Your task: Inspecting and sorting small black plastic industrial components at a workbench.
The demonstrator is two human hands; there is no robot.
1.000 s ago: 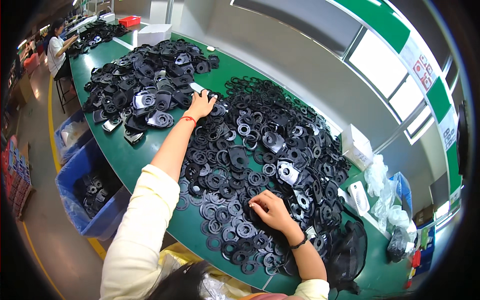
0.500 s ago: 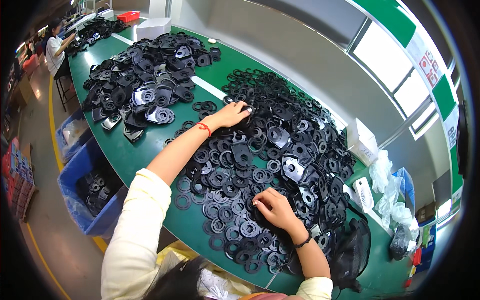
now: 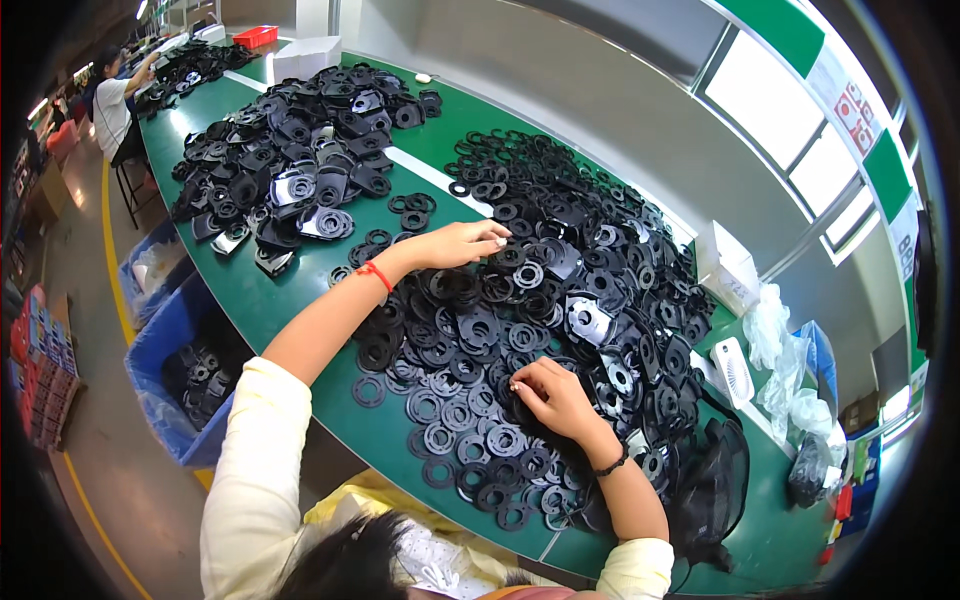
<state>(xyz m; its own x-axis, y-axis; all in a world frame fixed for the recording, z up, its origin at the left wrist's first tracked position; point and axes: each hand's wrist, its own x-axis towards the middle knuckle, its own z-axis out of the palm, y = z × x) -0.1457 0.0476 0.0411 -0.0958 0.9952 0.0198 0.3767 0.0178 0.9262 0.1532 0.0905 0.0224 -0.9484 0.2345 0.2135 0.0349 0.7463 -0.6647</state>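
Observation:
A wide heap of flat black rings (image 3: 425, 405) and black plates with round holes (image 3: 478, 328) covers the middle of the green table (image 3: 400, 480). My left hand (image 3: 460, 244), with a red cord at the wrist, reaches over the upper left of the heap. Its fingers are bent together just above the rings; whatever is in them is hidden. Lower down, my right hand (image 3: 557, 400), wearing a dark band, rests on the heap's near side. Thumb and forefinger come together there, and I cannot make out anything between them.
Another pile of black plates (image 3: 290, 150) lies at the far left. Blue bins (image 3: 180, 400) stand on the floor beside the table. At right are a white box (image 3: 725, 265), a white slotted object (image 3: 733, 372), plastic bags (image 3: 785, 370) and a black mesh bag (image 3: 710, 490). A person (image 3: 112, 115) works far left.
My left hand has come nearer and slightly left, off the rings at the far edge, and rings now lie bunched below it. My right hand has shifted up only slightly.

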